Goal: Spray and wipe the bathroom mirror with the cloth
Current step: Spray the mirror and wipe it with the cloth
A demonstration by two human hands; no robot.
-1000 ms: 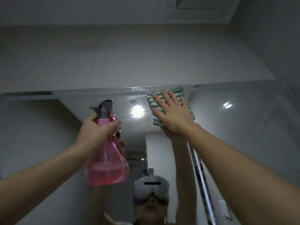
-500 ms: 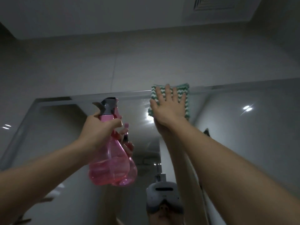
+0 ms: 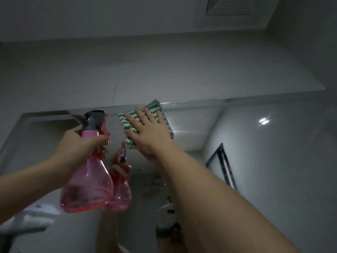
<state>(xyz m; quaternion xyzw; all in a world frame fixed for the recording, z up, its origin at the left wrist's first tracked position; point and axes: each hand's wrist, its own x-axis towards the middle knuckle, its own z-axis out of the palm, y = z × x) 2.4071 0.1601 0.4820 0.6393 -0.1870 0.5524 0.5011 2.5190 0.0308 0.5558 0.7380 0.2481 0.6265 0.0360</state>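
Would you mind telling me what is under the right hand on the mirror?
Under the right hand lies the green-and-white cloth, pressed flat against the mirror just below its top edge. The cloth's edges show around the straight fingers; the glass beneath the cloth is covered.

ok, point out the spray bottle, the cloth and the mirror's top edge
spray bottle [image 3: 87, 187]: head view, pink body
cloth [image 3: 127, 123]: head view, left part beside the fingers
mirror [image 3: 255, 101]: head view, top edge
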